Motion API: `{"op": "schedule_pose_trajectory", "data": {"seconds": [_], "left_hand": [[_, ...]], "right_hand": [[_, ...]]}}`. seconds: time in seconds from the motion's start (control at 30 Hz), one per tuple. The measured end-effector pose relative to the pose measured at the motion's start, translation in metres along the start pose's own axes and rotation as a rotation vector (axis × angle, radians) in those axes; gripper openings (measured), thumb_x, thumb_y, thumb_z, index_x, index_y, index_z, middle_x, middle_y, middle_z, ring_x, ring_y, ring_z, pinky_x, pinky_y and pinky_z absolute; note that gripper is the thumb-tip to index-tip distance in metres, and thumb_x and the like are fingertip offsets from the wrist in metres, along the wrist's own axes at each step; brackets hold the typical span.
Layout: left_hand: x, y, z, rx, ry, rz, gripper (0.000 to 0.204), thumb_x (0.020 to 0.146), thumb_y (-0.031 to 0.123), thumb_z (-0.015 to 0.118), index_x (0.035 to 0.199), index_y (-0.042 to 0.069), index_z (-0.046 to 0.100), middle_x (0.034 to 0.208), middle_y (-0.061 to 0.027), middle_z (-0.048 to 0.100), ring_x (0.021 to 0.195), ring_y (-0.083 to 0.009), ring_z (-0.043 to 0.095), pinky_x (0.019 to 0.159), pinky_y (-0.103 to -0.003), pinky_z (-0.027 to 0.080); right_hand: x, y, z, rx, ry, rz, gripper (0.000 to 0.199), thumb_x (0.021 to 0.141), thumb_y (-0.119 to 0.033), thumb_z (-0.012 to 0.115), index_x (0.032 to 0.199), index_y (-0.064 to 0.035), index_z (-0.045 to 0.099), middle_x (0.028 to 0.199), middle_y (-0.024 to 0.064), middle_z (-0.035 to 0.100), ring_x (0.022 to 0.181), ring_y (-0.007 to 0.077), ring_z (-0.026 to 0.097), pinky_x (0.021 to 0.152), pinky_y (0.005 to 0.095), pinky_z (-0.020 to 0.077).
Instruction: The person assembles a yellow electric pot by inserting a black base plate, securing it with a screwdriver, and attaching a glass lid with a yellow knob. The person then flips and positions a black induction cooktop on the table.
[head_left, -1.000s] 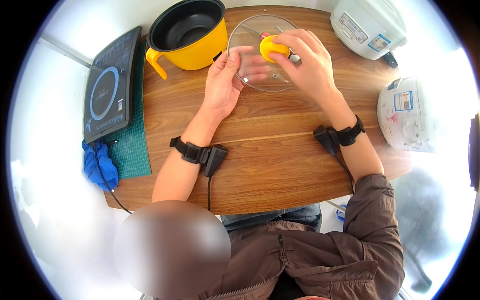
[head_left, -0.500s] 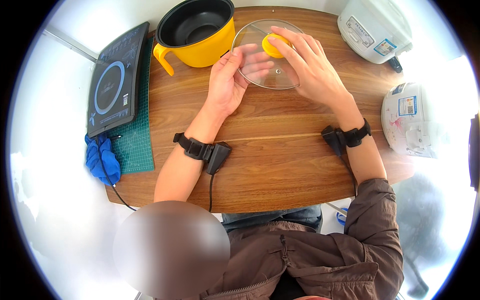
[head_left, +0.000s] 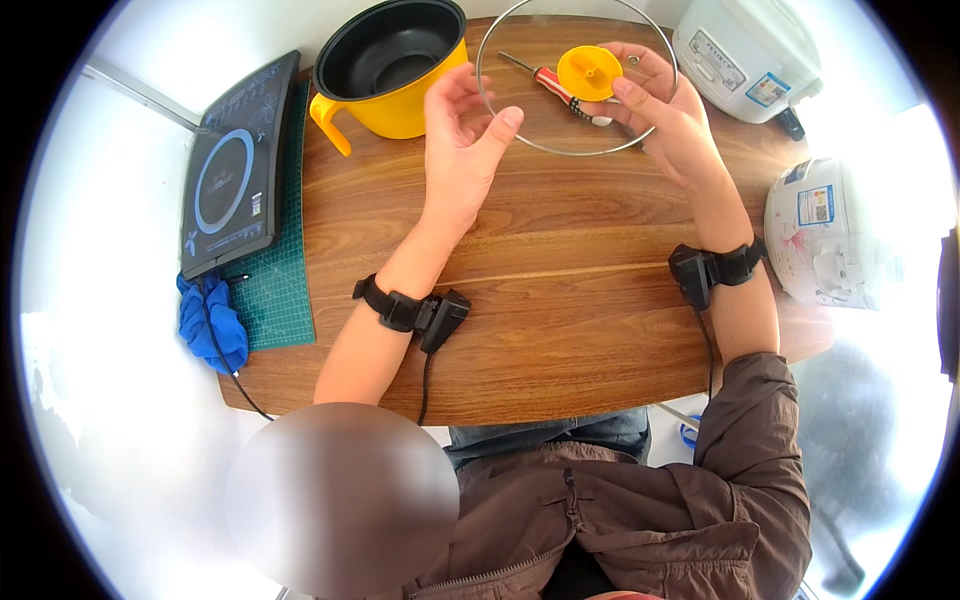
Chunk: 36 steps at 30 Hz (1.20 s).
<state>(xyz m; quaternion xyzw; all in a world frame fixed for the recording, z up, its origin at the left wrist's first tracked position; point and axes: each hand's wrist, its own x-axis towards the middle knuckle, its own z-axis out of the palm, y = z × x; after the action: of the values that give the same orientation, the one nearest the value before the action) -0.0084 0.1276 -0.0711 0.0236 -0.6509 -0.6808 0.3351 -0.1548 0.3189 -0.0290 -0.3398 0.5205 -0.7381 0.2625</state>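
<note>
Changed since the earlier frame: knob (head_left: pixel 590 74), now hollow side showing; screwdriver (head_left: pixel 556 84), now plain to see.
My right hand (head_left: pixel 668 108): thumb and fingers pinched on the knob's edge, knob left of the palm.
My left hand (head_left: pixel 468 150): thumb and fingers spread, at the lid (head_left: pixel 571 152)'s left rim; contact unclear.

Lid rim (head_left: pixel 578 153) looks metal, knob (head_left: pixel 589 75) smooth plastic.
</note>
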Motion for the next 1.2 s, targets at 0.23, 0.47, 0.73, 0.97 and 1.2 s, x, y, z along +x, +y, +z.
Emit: {"op": "schedule_pose_trajectory", "data": {"seconds": [0.23, 0.47, 0.73, 0.97, 1.2], "left_hand": [[-0.005, 0.001, -0.003, -0.454, -0.248, -0.389, 0.054, 0.11, 0.028, 0.054, 0.157, 0.004, 0.042, 0.149, -0.0161, 0.057, 0.133, -0.0289, 0.059, 0.11, -0.045, 0.051], [-0.007, -0.006, -0.005, -0.52, -0.267, -0.45, 0.047, 0.112, 0.024, 0.049, 0.154, 0.004, 0.046, 0.148, -0.013, 0.058, 0.129, -0.0315, 0.063, 0.111, -0.047, 0.052], [-0.007, -0.01, -0.007, -0.544, -0.235, -0.45, 0.046, 0.11, 0.019, 0.054, 0.152, 0.004, 0.048, 0.139, -0.0141, 0.064, 0.121, -0.0347, 0.068, 0.104, -0.044, 0.059], [-0.006, -0.01, -0.006, -0.561, -0.259, -0.475, 0.046, 0.111, 0.018, 0.052, 0.154, 0.004, 0.046, 0.141, -0.0142, 0.063, 0.121, -0.035, 0.068, 0.104, -0.044, 0.059], [-0.005, -0.008, -0.007, -0.571, -0.208, -0.488, 0.045, 0.112, 0.017, 0.048, 0.153, 0.001, 0.045, 0.143, -0.0175, 0.062, 0.122, -0.0373, 0.067, 0.103, -0.043, 0.059]], "right_hand": [[-0.004, 0.027, 0.009, 0.194, -0.098, 0.176, 0.039, 0.105, -0.013, 0.063, 0.137, 0.0075, 0.057, 0.135, 0.0129, 0.065, 0.117, 0.0221, 0.066, 0.103, 0.0382, 0.0564], [-0.007, 0.037, 0.015, 0.14, -0.035, 0.215, 0.043, 0.103, -0.016, 0.066, 0.14, 0.0036, 0.06, 0.132, 0.0081, 0.067, 0.119, 0.0162, 0.062, 0.106, 0.0347, 0.0473], [-0.008, 0.039, 0.011, -0.115, 0.02, 0.17, 0.036, 0.099, -0.02, 0.072, 0.131, -0.0031, 0.072, 0.123, 0.0048, 0.072, 0.118, 0.0145, 0.06, 0.108, 0.0336, 0.0416], [-0.011, 0.024, 0.014, -0.19, -0.035, 0.161, 0.039, 0.1, -0.024, 0.07, 0.131, -0.001, 0.071, 0.123, 0.004, 0.072, 0.118, 0.0136, 0.061, 0.105, 0.0316, 0.044], [-0.002, -0.041, -0.071, -0.92, 0.145, 0.027, 0.038, 0.103, -0.033, 0.067, 0.126, -0.0033, 0.072, 0.113, 0.0033, 0.074, 0.102, 0.0147, 0.066, 0.093, 0.0299, 0.0514]]}}
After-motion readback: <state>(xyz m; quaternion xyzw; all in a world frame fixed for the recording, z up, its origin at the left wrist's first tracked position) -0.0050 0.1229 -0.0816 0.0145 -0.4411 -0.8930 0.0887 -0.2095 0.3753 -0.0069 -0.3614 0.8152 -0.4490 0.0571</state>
